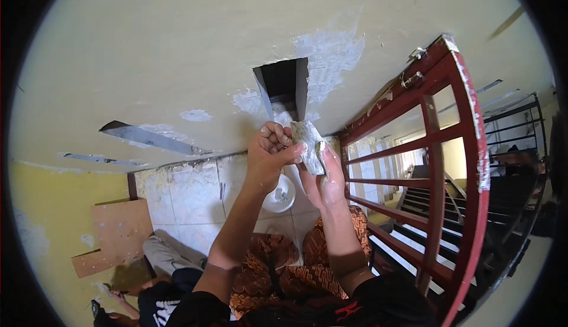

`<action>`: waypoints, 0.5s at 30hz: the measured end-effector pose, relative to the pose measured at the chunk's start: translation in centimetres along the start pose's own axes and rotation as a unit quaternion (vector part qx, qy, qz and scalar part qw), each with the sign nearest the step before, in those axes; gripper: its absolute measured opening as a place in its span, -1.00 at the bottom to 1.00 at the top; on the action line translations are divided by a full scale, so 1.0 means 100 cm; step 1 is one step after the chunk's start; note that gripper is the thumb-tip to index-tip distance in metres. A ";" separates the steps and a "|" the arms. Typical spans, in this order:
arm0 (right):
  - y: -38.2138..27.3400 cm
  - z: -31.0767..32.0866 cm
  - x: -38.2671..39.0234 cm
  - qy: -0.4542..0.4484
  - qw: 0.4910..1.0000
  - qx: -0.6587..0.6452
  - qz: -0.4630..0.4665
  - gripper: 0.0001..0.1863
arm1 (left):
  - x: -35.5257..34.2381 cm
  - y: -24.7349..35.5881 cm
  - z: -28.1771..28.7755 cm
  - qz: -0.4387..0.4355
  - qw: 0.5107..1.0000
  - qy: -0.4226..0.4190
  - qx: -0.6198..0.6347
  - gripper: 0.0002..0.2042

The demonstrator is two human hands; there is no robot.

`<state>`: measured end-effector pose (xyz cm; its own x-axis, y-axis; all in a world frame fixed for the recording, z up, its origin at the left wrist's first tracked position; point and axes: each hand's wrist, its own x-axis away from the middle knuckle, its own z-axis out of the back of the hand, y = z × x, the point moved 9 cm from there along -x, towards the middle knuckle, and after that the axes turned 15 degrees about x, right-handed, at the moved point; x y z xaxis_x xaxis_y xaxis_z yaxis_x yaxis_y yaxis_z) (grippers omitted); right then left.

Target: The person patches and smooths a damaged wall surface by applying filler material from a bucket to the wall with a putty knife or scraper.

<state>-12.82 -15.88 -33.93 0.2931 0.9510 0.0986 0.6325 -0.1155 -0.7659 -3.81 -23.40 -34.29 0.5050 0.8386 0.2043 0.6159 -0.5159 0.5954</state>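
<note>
Centrally, a flat, oblong, grey-white smeared piece (307,151) slants forward-left.
Bare right hand (330,184) grips its right edge; bare left hand (264,160), fingers curled, meets its left, pinch unclear.

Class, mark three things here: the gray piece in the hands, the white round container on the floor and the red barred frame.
Gray piece (307,143): head view, its broad face.
White round container (277,209): head view, near side of its wall.
Red barred frame (436,173): head view, a middle bar.
</note>
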 end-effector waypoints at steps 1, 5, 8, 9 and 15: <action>-0.001 -0.004 -0.001 -0.005 1.000 -0.012 0.021 -0.43 | -0.004 0.004 0.002 -0.037 0.997 -0.026 -0.057 -0.60; 0.017 0.020 -0.001 0.009 0.988 0.048 0.147 -0.42 | -0.018 0.004 -0.007 -0.138 0.969 -0.113 -0.171 -0.53; 0.020 0.051 -0.020 0.027 0.955 0.114 0.272 -0.38 | -0.016 0.010 -0.034 -0.186 0.949 -0.169 -0.187 -0.55; 0.004 0.051 -0.028 0.044 0.896 0.218 0.384 -0.45 | -0.004 0.037 -0.048 -0.345 0.860 -0.161 -0.340 -0.57; -0.112 -0.021 -0.074 0.183 0.550 0.495 0.647 -0.51 | 0.027 0.119 -0.107 -0.709 0.446 -0.151 -0.524 -0.67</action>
<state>-20.56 -22.27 -24.72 0.2764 0.1136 -0.9543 -0.9236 -0.2431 -0.2965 -1.56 -25.39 -18.37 0.2126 0.0474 -0.9760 -0.0970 0.9949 0.0272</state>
